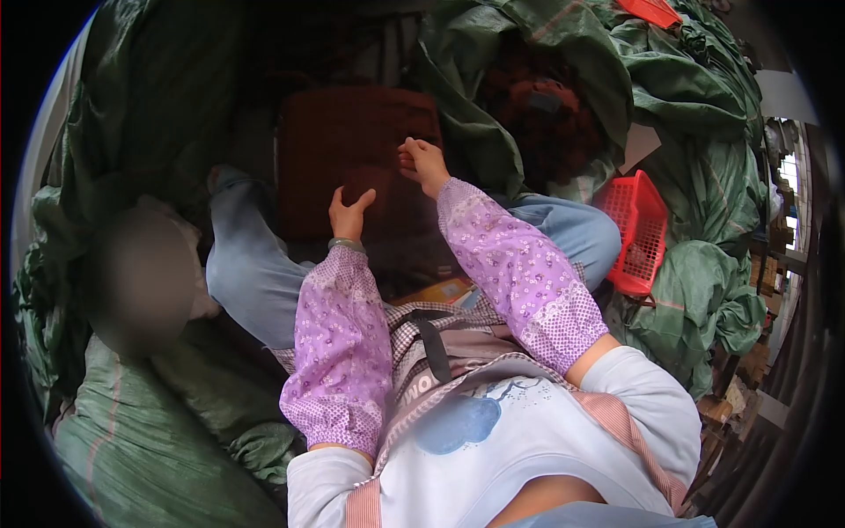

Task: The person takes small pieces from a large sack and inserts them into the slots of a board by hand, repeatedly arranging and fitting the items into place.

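My left hand (350, 215) is held over the near edge of a dark reddish-brown flat-topped surface (330, 132), thumb and fingers spread apart with nothing between them. Further forward and to the right, my right hand (424, 165) is closed, its fingers curled in a pinch. Whatever it grips, if anything, is too small or hidden to make out. Both forearms wear purple flowered sleeve covers (519, 264). Just beyond my right hand lies an open green woven sack (563, 35) with dark reddish pieces (546, 106) inside it.
A red plastic basket (635, 233) leans beside my right knee (572, 238). Full green sacks (145, 440) crowd the left side, and more green sacking (695, 290) lies at right. A yellow item (444, 291) shows between my legs. A blurred patch hides something at left.
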The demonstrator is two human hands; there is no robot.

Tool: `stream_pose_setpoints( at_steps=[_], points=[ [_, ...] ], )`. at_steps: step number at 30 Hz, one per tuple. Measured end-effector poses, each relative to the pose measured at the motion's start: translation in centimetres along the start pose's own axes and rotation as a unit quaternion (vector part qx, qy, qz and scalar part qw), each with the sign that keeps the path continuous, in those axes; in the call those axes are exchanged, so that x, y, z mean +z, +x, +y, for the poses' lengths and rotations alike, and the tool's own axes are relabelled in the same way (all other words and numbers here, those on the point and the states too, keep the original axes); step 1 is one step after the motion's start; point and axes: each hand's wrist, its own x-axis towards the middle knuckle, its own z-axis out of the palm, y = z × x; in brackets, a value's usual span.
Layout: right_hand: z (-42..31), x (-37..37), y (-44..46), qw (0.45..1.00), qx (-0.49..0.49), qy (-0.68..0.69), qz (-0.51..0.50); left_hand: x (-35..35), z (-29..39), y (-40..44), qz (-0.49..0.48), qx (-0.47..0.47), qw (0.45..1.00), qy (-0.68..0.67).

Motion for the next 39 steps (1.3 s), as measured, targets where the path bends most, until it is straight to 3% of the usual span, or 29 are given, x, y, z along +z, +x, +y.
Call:
stream_pose_setpoints(
  at_steps=[3,7,10,13,14,17,22,26,27,31,34,37,39],
  points=[
    [-1.4,1.3,-2.5,0.995,0.06,-0.08,-0.03,0.4,-0.6,0.8,0.014,0.005,0.999,0.037],
    [0.6,1.7,-2.0,0.986,0.032,-0.16,0.021,0.6,-0.6,0.3,-0.033,0.009,0.999,0.015],
    [1.2,1.4,-0.8,0.942,-0.129,-0.301,0.073,0.7,0.6,-0.7,-0.026,0.026,0.996,0.082],
    [0.9,1.4,1.4,0.899,-0.249,-0.294,0.21,0.9,3.1,-2.0,0.005,0.04,0.992,0.122],
    [0.4,0.5,2.6,0.91,-0.214,-0.264,0.237,0.7,3.4,-2.2,0.015,0.043,0.991,0.125],
    [-1.6,-2.0,4.8,0.935,-0.175,-0.25,0.181,0.0,1.9,-1.5,0.038,0.037,0.998,-0.035],
    [-1.4,-4.1,7.4,0.921,-0.14,-0.34,0.127,0.6,1.4,-0.3,0.034,-0.029,0.998,-0.051],
    [-1.8,-3.4,6.7,0.856,-0.117,-0.477,0.16,0.6,2.1,-0.9,0.027,-0.046,0.997,-0.049],
    [-2.1,-3.1,6.1,0.836,-0.152,-0.493,0.189,0.6,1.0,-0.4,0.031,-0.045,0.998,-0.037],
    [-3.4,-3.2,5.4,0.856,-0.122,-0.472,0.174,0.7,0.1,0.2,-0.003,-0.058,0.997,-0.043],
    [-2.4,-4.4,6.1,0.889,-0.159,-0.394,0.17,1.0,-0.4,0.3,0.006,-0.052,0.998,-0.024],
    [-3.7,-4.4,3.4,0.98,-0.093,-0.176,-0.003,1.0,-1.4,0.8,0.014,-0.035,0.999,-0.033],
    [-4.6,-3.0,0.3,0.981,-0.005,-0.172,-0.092,1.0,0.6,0.3,-0.014,-0.041,0.998,-0.046]
  ],
)
